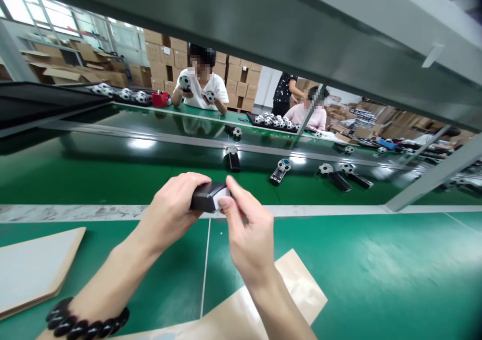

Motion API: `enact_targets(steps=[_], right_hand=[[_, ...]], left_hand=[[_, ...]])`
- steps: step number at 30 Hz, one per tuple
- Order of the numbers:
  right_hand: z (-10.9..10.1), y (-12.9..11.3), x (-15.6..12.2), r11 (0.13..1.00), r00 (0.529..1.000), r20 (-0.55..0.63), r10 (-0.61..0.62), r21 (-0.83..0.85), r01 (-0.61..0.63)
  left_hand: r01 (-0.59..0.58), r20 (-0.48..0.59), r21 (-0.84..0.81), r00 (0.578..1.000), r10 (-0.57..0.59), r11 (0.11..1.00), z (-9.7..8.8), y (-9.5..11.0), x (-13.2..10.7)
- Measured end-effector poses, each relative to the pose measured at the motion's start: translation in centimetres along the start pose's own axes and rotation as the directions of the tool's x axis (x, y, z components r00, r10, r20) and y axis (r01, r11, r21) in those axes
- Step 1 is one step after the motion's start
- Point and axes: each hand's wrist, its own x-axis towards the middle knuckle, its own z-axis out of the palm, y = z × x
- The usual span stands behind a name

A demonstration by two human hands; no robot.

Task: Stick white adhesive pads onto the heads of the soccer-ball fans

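Note:
In my left hand is a black block-shaped handle, held over the near edge of the green conveyor. A pale end face on it points toward my right hand. The right thumb and forefinger pinch the handle at that pale end. Whether a ball-shaped head is fixed to the far side cannot be made out. Beneath my right forearm lies a sheet of glossy tan paper. Farther left on the green bench is a stack of pale sheets with tan edges.
Several football-headed devices with handles, one a device showing its lighter side, lie on the conveyor. A slanted metal post stands at right under an overhead beam. Across the belt, a person holds football pieces; others work beyond.

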Motion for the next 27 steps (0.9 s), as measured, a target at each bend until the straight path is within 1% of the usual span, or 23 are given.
enact_targets(steps=[3,5,9,11,12,15,17,19,21,22,23,25,27], right_hand=[[0.4,0.2,-0.2,0.997,0.995,-0.065,-0.069,-0.02,0.068],[0.5,0.1,-0.2,0.997,0.993,-0.095,-0.07,-0.031,0.068],[0.4,0.1,0.2,0.997,0.996,-0.07,-0.054,-0.058,0.05],[0.3,0.4,0.4,0.99,0.995,-0.028,-0.099,-0.098,0.096],[0.2,0.6,0.5,0.983,0.991,0.007,-0.137,-0.123,0.136],[0.2,1.7,0.5,0.941,0.96,0.127,-0.248,-0.202,0.27],[0.1,2.8,0.7,0.909,0.944,0.19,-0.27,-0.273,0.315],[-0.4,4.2,1.6,0.874,0.941,0.258,-0.22,-0.377,0.308],[-1.8,6.2,3.5,0.82,0.951,0.293,-0.099,-0.517,0.245],[-2.9,7.4,4.7,0.779,0.961,0.277,-0.022,-0.597,0.19],[-4.2,8.7,6.1,0.727,0.971,0.233,0.057,-0.676,0.12],[-7.4,11.6,8.8,0.59,0.977,0.091,0.193,-0.806,-0.042],[-10.6,14.5,11.2,0.446,0.949,-0.042,0.312,-0.876,-0.186]], left_hand=[[0.093,0.031,-0.008,0.995,-0.093,0.996,0.0,0.0,-0.1],[0.147,0.051,-0.014,0.988,-0.146,0.989,0.1,-0.1,-0.2],[0.132,0.029,0.009,0.991,-0.132,0.991,0.4,-0.5,-0.7],[0.148,0.033,0.011,0.988,-0.149,0.989,0.6,-0.6,-1.0],[0.176,0.043,0.003,0.983,-0.176,0.984,0.7,-0.5,-1.1],[0.272,0.07,-0.034,0.961,-0.269,0.962,1.0,-0.2,-1.3],[0.312,0.069,-0.053,0.949,-0.308,0.949,1.3,0.1,-1.5],[0.33,0.071,-0.073,0.943,-0.325,0.941,1.5,0.4,-1.5],[0.392,0.069,-0.109,0.92,-0.386,0.914,1.6,0.7,-1.5],[0.44,0.069,-0.128,0.898,-0.434,0.889,1.5,0.8,-1.4],[0.489,0.07,-0.145,0.872,-0.484,0.86,1.5,0.9,-1.4],[0.553,0.076,-0.163,0.833,-0.548,0.817,1.4,1.0,-1.4],[0.557,0.095,-0.155,0.831,-0.549,0.816,1.6,0.8,-1.6]])
